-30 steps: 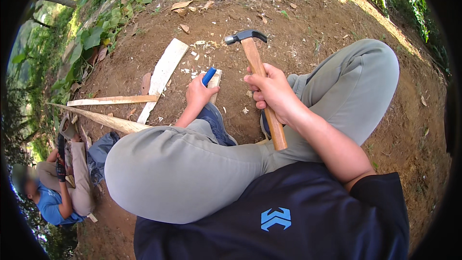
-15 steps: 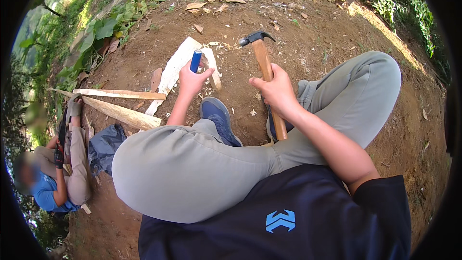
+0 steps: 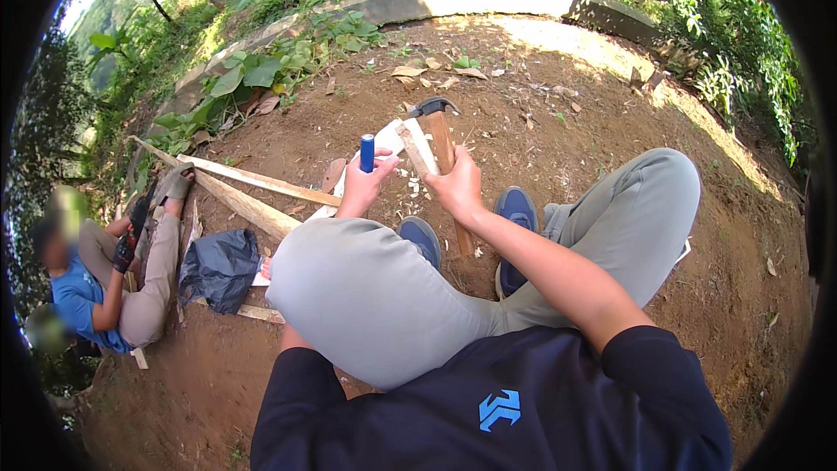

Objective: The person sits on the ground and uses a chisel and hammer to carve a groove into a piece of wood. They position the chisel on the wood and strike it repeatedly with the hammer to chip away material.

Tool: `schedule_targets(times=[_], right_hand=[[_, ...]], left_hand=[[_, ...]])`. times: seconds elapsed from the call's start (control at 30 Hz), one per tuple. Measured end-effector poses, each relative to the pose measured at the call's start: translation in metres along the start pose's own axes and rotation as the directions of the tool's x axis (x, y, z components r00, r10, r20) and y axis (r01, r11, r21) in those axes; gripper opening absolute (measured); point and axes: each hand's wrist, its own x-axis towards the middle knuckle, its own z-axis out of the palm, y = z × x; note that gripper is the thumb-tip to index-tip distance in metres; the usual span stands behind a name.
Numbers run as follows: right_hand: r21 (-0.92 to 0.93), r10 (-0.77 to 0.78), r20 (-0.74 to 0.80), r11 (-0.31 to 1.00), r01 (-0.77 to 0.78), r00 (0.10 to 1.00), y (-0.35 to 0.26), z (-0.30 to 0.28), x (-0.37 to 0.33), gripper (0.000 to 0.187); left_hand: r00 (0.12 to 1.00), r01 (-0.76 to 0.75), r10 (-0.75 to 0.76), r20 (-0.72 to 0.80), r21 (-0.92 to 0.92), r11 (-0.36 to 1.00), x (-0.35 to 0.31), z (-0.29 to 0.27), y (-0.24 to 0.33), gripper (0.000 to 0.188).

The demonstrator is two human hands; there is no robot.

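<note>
My left hand (image 3: 364, 185) is closed around a tool with a blue cylindrical handle (image 3: 367, 153), held upright; its lower end is hidden. Close by, my right hand (image 3: 457, 187) grips the wooden handle of a claw hammer (image 3: 442, 141), its dark head pointing away from me. A short pale piece of wood (image 3: 417, 146) stands slanted alongside the hammer handle, its lower end at my right thumb. Behind both hands, part of a pale board (image 3: 390, 136) lies on the ground among wood chips.
My shoes (image 3: 516, 214) and bent legs (image 3: 375, 288) frame the work spot. Long wooden beams (image 3: 248, 201) and a black plastic bag (image 3: 220, 269) lie to the left. A gloved co-worker in a blue shirt (image 3: 78, 301) sits beyond them. A low concrete curb (image 3: 392, 7) crosses the far side.
My right hand and the hammer have moved left, close to my left hand. The short wood piece now stands against the hammer handle. The view has tilted up, showing more of the curb.
</note>
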Motion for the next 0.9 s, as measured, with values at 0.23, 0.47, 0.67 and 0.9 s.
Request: schedule_targets(times=[0.23, 0.47, 0.67, 0.9], right_hand=[[0.129, -0.017, 0.072, 0.992, 0.007, 0.997, -0.024, -0.037, 0.023, 0.042], [0.258, 0.062, 0.048, 0.963, -0.072, 0.997, -0.045, -0.082, 0.015, 0.044], [0.386, 0.108, 0.017, 0.916, -0.106, 0.994, -0.038, -0.077, 0.007, 0.049], [0.71, 0.208, 0.267, 0.618, -0.338, 0.941, -0.051, -0.074, 0.009, 0.04]], left_hand=[[0.926, 0.0, 0.016, -0.378, 0.044, 0.999, -0.018, -0.074, -0.008, 0.027], [0.875, -0.02, 0.061, -0.479, 0.091, 0.996, -0.05, -0.124, 0.079, 0.03], [0.793, -0.161, 0.341, -0.506, 0.365, 0.917, -0.062, -0.159, 0.187, 0.034], [0.855, -0.203, 0.405, -0.324, 0.509, 0.836, -0.068, -0.125, 0.288, 0.037]])
